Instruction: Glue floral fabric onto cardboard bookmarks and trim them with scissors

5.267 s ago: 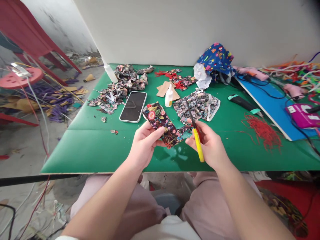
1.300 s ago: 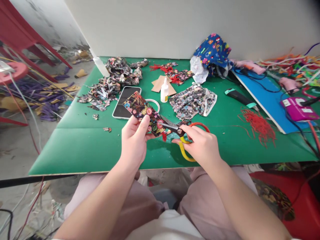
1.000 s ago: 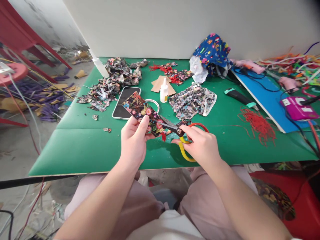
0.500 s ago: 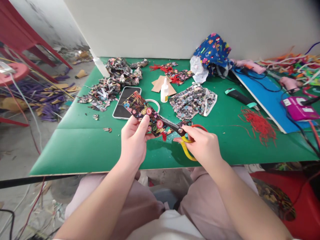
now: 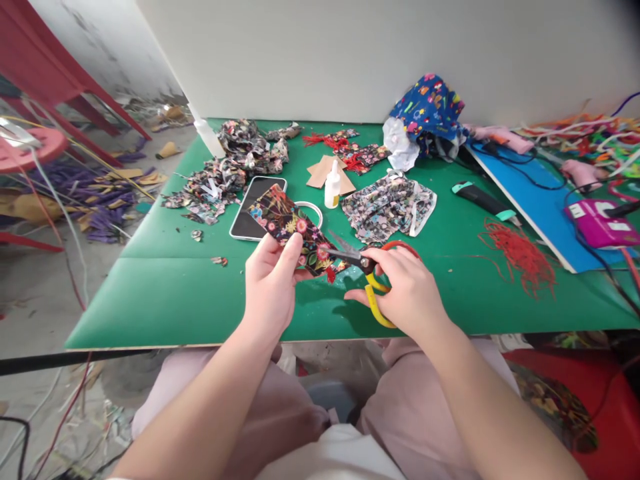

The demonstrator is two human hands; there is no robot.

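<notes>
My left hand [image 5: 274, 273] pinches a flat strip of black floral fabric [image 5: 290, 227] between thumb and fingers, tilted down to the right. A small red tassel [image 5: 331, 274] shows at its lower right end. In my right hand [image 5: 407, 287] is a pair of scissors [image 5: 373, 280] with red and yellow handles. Their blades are parted and point left at the strip's right edge; whether they touch it I cannot tell. Just beyond the strip lie a phone [image 5: 244, 217] and a white ring-shaped roll [image 5: 315, 212], both partly covered by it.
Behind stand a small glue bottle [image 5: 332, 189] and a taller white bottle [image 5: 210, 139] by crumpled fabric scraps [image 5: 245, 160]. A folded floral cloth [image 5: 383, 210], a utility knife [image 5: 485, 202], red threads [image 5: 520, 257] and a blue board [image 5: 530, 200] lie on the right of the green table [image 5: 150, 293].
The scissor blades have opened and drawn back right from the strip. A dark floral piece near the blades no longer shows there. My left hand keeps its hold; the whole view has shifted slightly.
</notes>
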